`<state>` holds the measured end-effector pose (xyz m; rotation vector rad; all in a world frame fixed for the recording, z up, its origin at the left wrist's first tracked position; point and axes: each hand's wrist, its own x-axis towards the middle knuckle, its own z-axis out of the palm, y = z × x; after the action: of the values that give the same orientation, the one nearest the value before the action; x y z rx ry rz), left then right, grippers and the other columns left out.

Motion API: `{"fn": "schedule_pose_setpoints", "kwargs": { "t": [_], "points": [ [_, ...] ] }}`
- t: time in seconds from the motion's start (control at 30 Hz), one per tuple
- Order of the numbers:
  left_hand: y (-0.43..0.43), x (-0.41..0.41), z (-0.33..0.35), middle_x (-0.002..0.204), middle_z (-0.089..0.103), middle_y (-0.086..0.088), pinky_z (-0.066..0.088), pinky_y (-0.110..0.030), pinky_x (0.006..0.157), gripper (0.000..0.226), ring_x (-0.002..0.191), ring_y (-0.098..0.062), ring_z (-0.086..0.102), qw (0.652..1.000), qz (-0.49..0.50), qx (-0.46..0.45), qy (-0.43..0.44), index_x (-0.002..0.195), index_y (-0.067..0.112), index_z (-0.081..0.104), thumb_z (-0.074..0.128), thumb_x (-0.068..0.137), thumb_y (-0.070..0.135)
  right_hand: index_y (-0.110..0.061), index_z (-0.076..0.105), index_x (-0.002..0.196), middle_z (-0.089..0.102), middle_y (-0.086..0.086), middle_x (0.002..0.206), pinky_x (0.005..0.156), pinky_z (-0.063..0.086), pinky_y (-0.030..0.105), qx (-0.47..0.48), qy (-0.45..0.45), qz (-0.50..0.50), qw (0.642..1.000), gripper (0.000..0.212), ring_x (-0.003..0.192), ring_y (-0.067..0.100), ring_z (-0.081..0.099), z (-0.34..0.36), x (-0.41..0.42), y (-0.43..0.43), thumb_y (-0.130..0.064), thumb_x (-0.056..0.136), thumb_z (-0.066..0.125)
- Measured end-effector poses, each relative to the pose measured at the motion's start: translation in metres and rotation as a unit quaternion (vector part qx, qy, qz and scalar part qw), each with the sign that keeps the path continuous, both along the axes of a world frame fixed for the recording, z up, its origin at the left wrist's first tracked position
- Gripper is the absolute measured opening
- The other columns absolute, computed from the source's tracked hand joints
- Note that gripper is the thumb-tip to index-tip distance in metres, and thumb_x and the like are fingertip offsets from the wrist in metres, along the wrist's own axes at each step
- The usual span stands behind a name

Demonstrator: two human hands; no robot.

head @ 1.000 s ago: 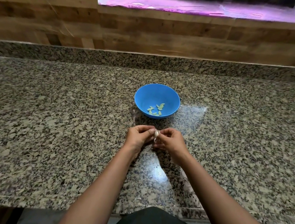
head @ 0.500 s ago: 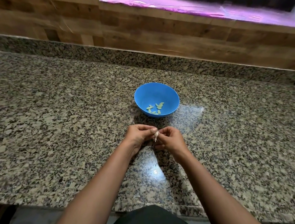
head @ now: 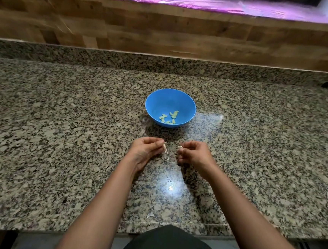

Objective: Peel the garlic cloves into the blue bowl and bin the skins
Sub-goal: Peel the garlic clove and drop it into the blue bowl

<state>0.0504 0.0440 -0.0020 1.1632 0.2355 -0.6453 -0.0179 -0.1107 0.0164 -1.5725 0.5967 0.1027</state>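
The blue bowl [head: 159, 102] stands on the granite counter and holds several peeled garlic cloves [head: 170, 117]. Just in front of it my two hands hover a little apart. My left hand [head: 147, 151] pinches a whitish garlic piece [head: 165, 148] with loose skin hanging from it. My right hand [head: 193, 154] pinches a small pale scrap [head: 180, 147] at its fingertips. Whether that scrap is skin or clove I cannot tell. No bin is in view.
The speckled granite counter [head: 59, 135] runs the full width, with a raised granite lip and a wooden wall behind. A small skin flake [head: 150, 214] lies near the counter's front edge. A window sill glows pink at the top.
My hands were together on one garlic clove. Now they have pulled apart, each keeping a piece. The view has tilted slightly.
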Motion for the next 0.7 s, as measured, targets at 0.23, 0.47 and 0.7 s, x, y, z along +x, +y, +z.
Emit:
{"fn": "schedule_pose_setpoints", "kwargs": {
  "t": [0.23,0.47,0.7],
  "points": [
    [0.000,-0.002,-0.009,0.093,0.070,-0.005,0.053,-0.027,0.079,0.019,0.087,-0.019,0.065,0.921,-0.038,0.317,-0.223,0.099,0.010,0.070,0.072,0.081,0.012,-0.006,0.068,0.090,0.068,0.007,0.093,0.083,0.055,0.032,-0.307,0.004,0.092,0.947,0.006,0.082,0.015,0.065,-0.003,0.005,-0.002,-0.007,0.087,0.063],
    [0.000,-0.034,-0.025,0.135,0.050,-0.007,0.035,-0.025,0.104,0.046,0.125,-0.021,0.047,0.826,-0.064,0.415,-0.377,0.129,0.009,0.053,0.066,0.086,0.019,-0.007,0.056,0.073,0.055,0.004,0.082,0.064,0.047,0.024,-0.465,-0.017,0.192,0.864,0.018,0.073,0.013,0.051,0.001,0.006,0.005,0.002,0.087,0.052],
    [-0.004,-0.037,-0.026,0.136,0.048,-0.008,0.029,-0.017,0.100,0.042,0.127,-0.020,0.045,0.810,-0.054,0.426,-0.400,0.128,0.007,0.054,0.064,0.088,0.018,-0.004,0.054,0.080,0.051,0.007,0.082,0.062,0.030,0.020,-0.560,-0.077,0.243,0.789,0.016,0.075,0.016,0.043,-0.006,0.001,0.009,-0.001,0.092,0.045]
  ]
}}
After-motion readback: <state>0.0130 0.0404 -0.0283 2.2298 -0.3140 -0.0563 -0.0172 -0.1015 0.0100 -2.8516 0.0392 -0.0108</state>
